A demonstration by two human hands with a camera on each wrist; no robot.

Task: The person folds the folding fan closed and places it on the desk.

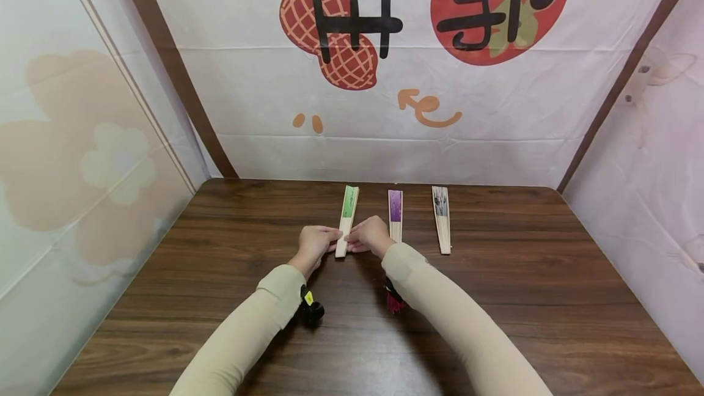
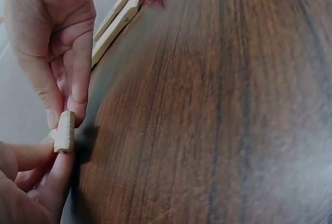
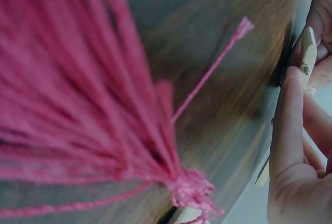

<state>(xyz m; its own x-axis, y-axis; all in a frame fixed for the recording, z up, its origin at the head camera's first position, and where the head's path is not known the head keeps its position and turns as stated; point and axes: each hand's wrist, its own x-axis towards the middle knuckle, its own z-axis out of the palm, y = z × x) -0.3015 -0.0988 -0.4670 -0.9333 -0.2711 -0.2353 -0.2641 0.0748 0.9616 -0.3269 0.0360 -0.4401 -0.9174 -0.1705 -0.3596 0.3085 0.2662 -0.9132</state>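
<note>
A folded hand fan with a green leaf and pale wooden sticks (image 1: 350,203) lies lengthwise between both hands. My left hand (image 1: 315,242) pinches its lower wooden part from the left. From the right, my right hand (image 1: 372,236) pinches the same part between thumb and fingers. The fan's blunt stick end (image 2: 64,131) shows between the fingertips in the left wrist view, and its rivet (image 3: 304,69) shows in the right wrist view. Just right of the right hand, a folded purple fan (image 1: 395,206) is partly hidden by that hand and sleeve.
A third folded fan with a grey and black leaf (image 1: 442,219) lies farther right on the brown wooden table (image 1: 511,274). A magenta tassel (image 1: 395,303) hangs or lies beneath the right forearm. A printed cloth wall (image 1: 385,161) stands behind the table's far edge.
</note>
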